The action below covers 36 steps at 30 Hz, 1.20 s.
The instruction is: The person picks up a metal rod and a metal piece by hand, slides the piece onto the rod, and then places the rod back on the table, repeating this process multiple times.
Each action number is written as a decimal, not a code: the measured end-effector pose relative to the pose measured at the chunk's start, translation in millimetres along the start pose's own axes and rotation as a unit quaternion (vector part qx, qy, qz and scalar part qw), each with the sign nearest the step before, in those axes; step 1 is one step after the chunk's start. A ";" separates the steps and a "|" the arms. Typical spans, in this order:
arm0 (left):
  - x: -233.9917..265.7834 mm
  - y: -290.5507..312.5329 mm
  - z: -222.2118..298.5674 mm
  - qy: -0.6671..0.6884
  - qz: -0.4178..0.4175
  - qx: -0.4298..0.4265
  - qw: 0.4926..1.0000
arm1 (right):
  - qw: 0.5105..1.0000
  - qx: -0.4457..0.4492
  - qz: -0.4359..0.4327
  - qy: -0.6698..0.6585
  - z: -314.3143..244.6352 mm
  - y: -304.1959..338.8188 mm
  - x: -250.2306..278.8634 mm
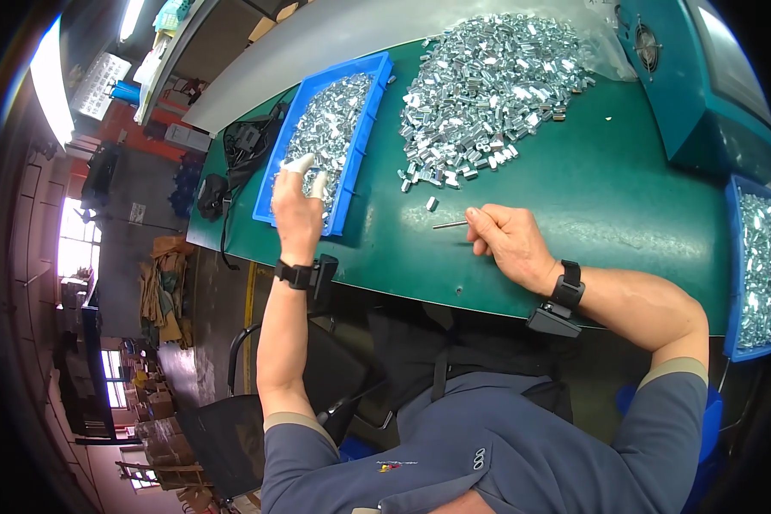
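Workroom (133, 274) surrounds green tabletop (608, 188); left hand (298, 210) half-spread, grasp unclear, right hand (514, 244) pinching thin rod (450, 225).

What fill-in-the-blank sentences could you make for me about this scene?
The tabletop is colored ____.
The thin metal rod is held by the person's ____ hand.
The left hand is over a tray colored ____.
Both wrists wear straps colored ____.

Missing words: green; right; blue; black.

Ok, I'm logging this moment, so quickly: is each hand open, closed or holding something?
Left hand: open, at the blue tray; contact with the metal pieces can't be told.
Right hand: closed, holding a thin metal rod.
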<state>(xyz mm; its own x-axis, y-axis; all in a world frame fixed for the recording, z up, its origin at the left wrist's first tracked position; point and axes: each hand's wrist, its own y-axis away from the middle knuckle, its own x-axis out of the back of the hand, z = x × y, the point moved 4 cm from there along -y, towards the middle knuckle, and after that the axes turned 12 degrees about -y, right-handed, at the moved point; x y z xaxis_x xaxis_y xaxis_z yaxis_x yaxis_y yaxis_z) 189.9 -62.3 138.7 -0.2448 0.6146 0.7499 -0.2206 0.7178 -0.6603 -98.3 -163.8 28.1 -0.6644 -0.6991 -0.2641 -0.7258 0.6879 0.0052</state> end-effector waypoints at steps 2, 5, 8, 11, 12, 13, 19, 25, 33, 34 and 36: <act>-26.4 12.7 4.9 0.104 -0.102 0.040 0.988 | 1.000 -0.004 -0.002 0.002 -0.5 0.0 -2.3; -56.6 27.8 39.4 0.076 -0.177 -0.008 0.981 | 1.000 0.018 0.007 -0.001 1.1 -1.4 -3.2; -67.4 32.1 57.5 0.046 -0.186 -0.038 0.981 | 1.000 0.027 0.006 0.000 -1.5 -0.4 -3.9; -64.3 35.4 61.4 0.065 -0.180 -0.054 0.980 | 0.999 0.031 0.005 -0.005 3.0 -1.7 -1.8; -62.8 38.3 63.9 0.095 -0.185 -0.049 0.977 | 0.999 0.031 0.010 -0.005 5.0 -2.5 0.5; -53.1 41.2 70.3 0.137 -0.184 -0.042 0.972 | 0.999 0.039 0.015 -0.001 6.4 -2.6 0.5; -15.2 51.3 96.5 0.205 -0.178 -0.083 0.959 | 0.999 0.042 0.014 0.013 3.7 -2.4 -1.7; -4.3 50.1 110.9 0.193 -0.159 -0.143 0.958 | 0.998 0.050 -0.001 0.034 6.3 -2.2 -3.6; -1.5 47.2 119.6 0.179 -0.149 -0.184 0.955 | 0.998 0.021 -0.022 0.058 2.4 0.7 -2.2; -2.2 47.9 119.6 0.180 -0.150 -0.186 0.954 | 0.998 0.014 -0.023 0.062 3.8 0.2 -1.8; -2.9 49.1 121.8 0.182 -0.150 -0.187 0.954 | 0.998 0.006 -0.025 0.065 3.2 0.4 -2.7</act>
<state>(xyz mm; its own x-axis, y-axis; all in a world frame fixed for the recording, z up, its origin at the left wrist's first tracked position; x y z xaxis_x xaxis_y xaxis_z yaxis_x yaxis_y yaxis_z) 64.8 -68.7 99.2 0.1349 0.3866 0.9123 0.1400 0.9041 -0.4038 -96.2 -161.0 25.7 -0.6455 -0.7516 -0.1361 -0.7571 0.6531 -0.0159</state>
